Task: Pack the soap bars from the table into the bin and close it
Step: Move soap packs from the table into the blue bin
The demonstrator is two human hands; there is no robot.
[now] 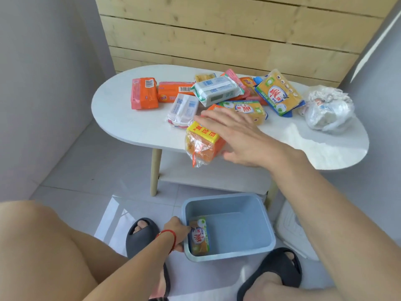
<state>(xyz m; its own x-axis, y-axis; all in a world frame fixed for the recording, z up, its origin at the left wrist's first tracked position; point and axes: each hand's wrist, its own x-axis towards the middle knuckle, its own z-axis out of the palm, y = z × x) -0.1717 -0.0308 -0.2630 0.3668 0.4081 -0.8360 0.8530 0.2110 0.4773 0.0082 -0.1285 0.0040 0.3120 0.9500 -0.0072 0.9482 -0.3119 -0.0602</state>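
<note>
Fingers of the right hand (pixel 240 135) spread wide and nearly flat over an orange-and-yellow wrapped soap bar (pixel 202 143) hanging off the table (pixel 130 124) edge at frame centre, not closed on it. Slick film over a stiff block, I'd say: take it across the short sides, not the loose crimped end. Lower down, the left hand (pixel 176 232) pinches a yellow bar (pixel 198 237) inside the blue bin (pixel 269 237).

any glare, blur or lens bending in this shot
Head view: sunlight blows out the table's near right end; wide-angle bending curves the wall planks and room edges; the right hand is slightly motion-blurred over the soap bars; the bin looks sharp.
</note>
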